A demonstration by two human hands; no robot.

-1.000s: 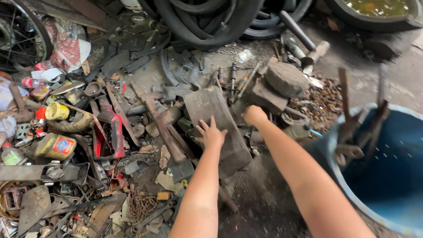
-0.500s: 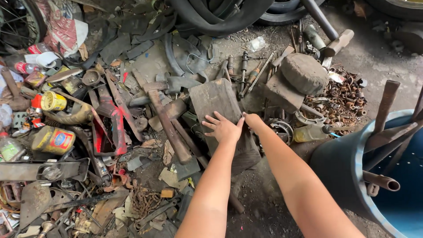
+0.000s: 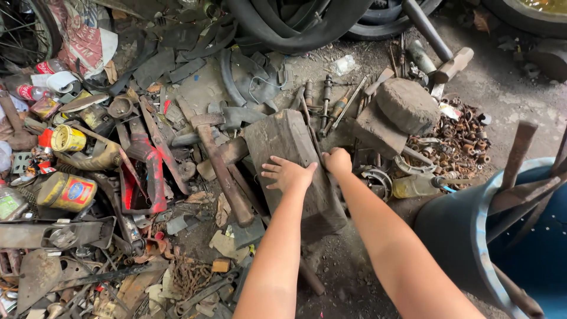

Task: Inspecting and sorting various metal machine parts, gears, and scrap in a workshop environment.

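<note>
Wooden block (image 3: 292, 159): weathered grey slab, lying flat on the dirt floor (image 3: 520, 100) at the middle of the scene, long axis running from far-left to near-right. Left hand (image 3: 287, 175): palm down on the block's upper face, fingers (image 3: 270, 171) spread wide, pointing left, holding nothing. Right hand (image 3: 337, 160): at the block's right edge, fingers curled under; whether they grip the edge cannot be told.

Edges and room:
- Left edge: touched by a rusty hammer (image 3: 221, 168) whose long handle runs near-right beside it; a second hammer head (image 3: 230, 150) butts the same side.
- Far edge: close to black rubber scraps (image 3: 248, 112) and a row of steel punches (image 3: 325, 100).
- Right edge: crowded by a stone-topped stump (image 3: 404, 106) and a metal ring (image 3: 375, 180) just beside it.
- Near end: bare dirt, the most open side.

Surroundings: yellow tins (image 3: 66, 192) and red-painted scrap (image 3: 144, 171) well to the left; heap of rusty nuts (image 3: 466, 139) to the right; blue drum (image 3: 472, 236) holding rusty bars at near right; tyres (image 3: 307, 20) at the far side.
</note>
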